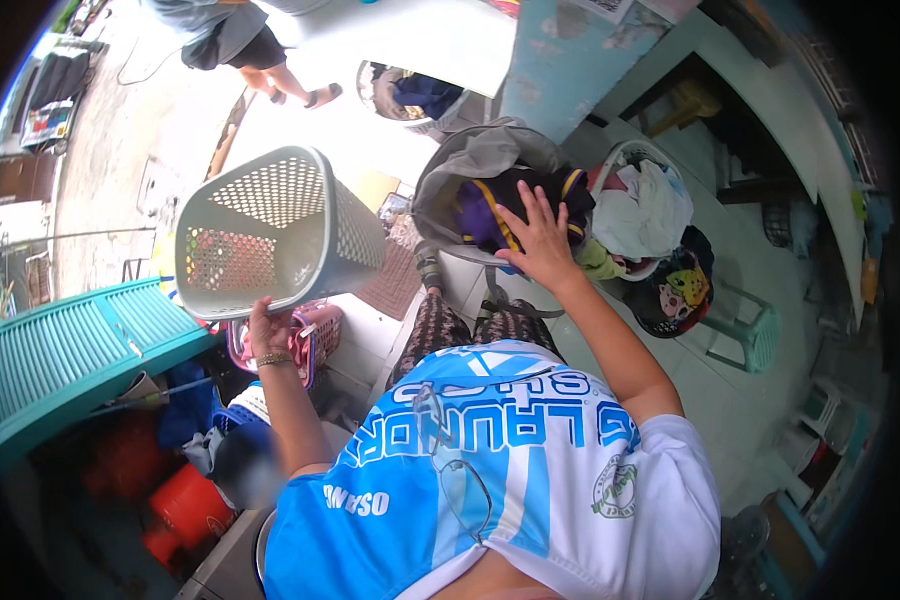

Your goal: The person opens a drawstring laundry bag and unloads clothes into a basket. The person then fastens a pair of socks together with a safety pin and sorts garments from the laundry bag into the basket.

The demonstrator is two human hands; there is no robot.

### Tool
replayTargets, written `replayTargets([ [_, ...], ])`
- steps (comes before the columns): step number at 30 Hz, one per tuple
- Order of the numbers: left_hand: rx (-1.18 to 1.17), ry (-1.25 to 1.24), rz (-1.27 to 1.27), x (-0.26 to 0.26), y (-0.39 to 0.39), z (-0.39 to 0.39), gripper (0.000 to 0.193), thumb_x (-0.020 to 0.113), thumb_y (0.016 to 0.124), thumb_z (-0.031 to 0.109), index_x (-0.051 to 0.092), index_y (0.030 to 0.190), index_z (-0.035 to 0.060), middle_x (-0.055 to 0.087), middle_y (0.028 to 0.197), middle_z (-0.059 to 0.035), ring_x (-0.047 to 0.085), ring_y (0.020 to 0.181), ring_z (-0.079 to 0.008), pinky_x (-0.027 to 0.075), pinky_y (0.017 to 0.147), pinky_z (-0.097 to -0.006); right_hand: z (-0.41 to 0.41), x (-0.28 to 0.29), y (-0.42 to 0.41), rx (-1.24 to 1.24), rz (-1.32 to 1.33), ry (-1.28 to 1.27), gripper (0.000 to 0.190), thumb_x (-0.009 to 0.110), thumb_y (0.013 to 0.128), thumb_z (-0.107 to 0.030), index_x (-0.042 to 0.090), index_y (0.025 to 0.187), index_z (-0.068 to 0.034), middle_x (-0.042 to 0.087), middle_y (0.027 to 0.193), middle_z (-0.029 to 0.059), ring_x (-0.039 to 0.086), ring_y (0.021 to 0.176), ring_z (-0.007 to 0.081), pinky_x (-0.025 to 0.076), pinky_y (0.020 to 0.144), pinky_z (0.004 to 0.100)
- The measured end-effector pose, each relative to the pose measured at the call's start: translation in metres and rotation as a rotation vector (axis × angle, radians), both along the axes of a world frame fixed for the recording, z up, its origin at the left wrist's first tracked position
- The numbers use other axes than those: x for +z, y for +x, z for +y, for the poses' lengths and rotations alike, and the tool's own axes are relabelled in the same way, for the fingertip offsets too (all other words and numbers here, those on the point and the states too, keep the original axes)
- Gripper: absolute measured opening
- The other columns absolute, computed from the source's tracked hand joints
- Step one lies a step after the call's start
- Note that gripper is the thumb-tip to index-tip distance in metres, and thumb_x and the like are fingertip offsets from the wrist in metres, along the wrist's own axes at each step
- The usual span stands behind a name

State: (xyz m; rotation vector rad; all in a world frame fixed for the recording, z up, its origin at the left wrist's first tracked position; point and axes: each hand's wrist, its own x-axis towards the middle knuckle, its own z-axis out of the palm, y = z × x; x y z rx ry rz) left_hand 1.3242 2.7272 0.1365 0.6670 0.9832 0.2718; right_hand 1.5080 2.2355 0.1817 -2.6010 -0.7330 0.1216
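My left hand (pixel 268 330) grips the rim of a pale grey perforated plastic laundry basket (pixel 356 232), tilted so that its inside faces the camera. Nothing lies in the part of the basket I can see. My right hand (pixel 538 236) rests with spread fingers on dark clothing (pixel 487 206) with purple and yellow trim. That clothing sits in a round grey fabric hamper (pixel 450 161), whose grey strap hangs down near my feet. Right beside the hamper stands a white basket (pixel 621 156) heaped with white cloths (pixel 641 202) and other laundry.
A pink basket (pixel 330 330) stands below my left hand, near a teal louvred shutter (pixel 82 352). Farther off are another filled basket (pixel 412 124) and a person (pixel 247 45). At right are a dark clothes pile (pixel 682 289) and a green stool (pixel 754 337). A red cylinder (pixel 191 502) lies lower left.
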Motion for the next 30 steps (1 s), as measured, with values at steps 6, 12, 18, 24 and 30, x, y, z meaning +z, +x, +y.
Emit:
replayTargets([
  [6,0.019,-0.114,0.087,-0.037,-0.009,0.009,0.01,0.055,0.078,0.005,0.051,0.086,0.0006,0.061,0.084,-0.0134,0.063,0.074,-0.0267,0.057,0.068,-0.0401,-0.002,-0.005,-0.017,-0.198,-0.086,-0.142,0.041,0.068,0.077,-0.029,0.059,0.116,-0.02,0.035,0.141,0.01,0.033,0.13,0.0297,0.012,0.101,0.0679],
  [12,-0.092,-0.067,0.261,-0.125,0.046,0.037,0.014,0.052,0.079,0.006,0.049,0.089,-0.0031,0.06,0.084,-0.0194,0.063,0.078,-0.0346,0.057,0.069,-0.0464,0.005,-0.02,-0.036,-0.421,-0.044,-0.203,0.034,0.063,0.08,-0.03,0.061,0.112,-0.02,0.041,0.136,0.0078,0.036,0.128,0.028,0.009,0.101,0.069],
  [18,-0.193,-0.385,0.395,-0.265,0.14,0.049,0.033,0.045,0.086,0.01,0.044,0.114,-0.0073,0.053,0.115,-0.0244,0.055,0.105,-0.0387,0.045,0.092,-0.057,0.038,-0.041,-0.042,-0.746,-0.096,-0.336,0.032,0.062,0.079,-0.026,0.062,0.111,-0.021,0.041,0.137,0.0044,0.035,0.13,0.0275,0.005,0.101,0.0684],
  [24,-0.135,-0.475,0.442,-0.385,0.22,0.021,0.04,0.044,0.085,0.009,0.036,0.124,0.0003,0.041,0.126,-0.022,0.043,0.119,-0.0371,0.043,0.092,-0.0602,0.058,-0.066,-0.044,-0.92,-0.13,-0.463,0.032,0.061,0.079,-0.02,0.061,0.112,-0.02,0.043,0.135,0.0026,0.033,0.132,0.0269,0.004,0.103,0.0656],
  [30,-0.266,-0.611,0.469,-0.441,0.234,0.028,0.042,0.038,0.096,0.019,0.03,0.131,-0.0019,0.034,0.136,-0.0203,0.036,0.126,-0.0386,0.035,0.099,-0.0619,0.064,-0.059,-0.032,-0.926,-0.082,-0.543,0.03,0.06,0.081,-0.018,0.061,0.111,-0.019,0.049,0.127,0.0003,0.038,0.129,0.0246,0.005,0.104,0.0653],
])
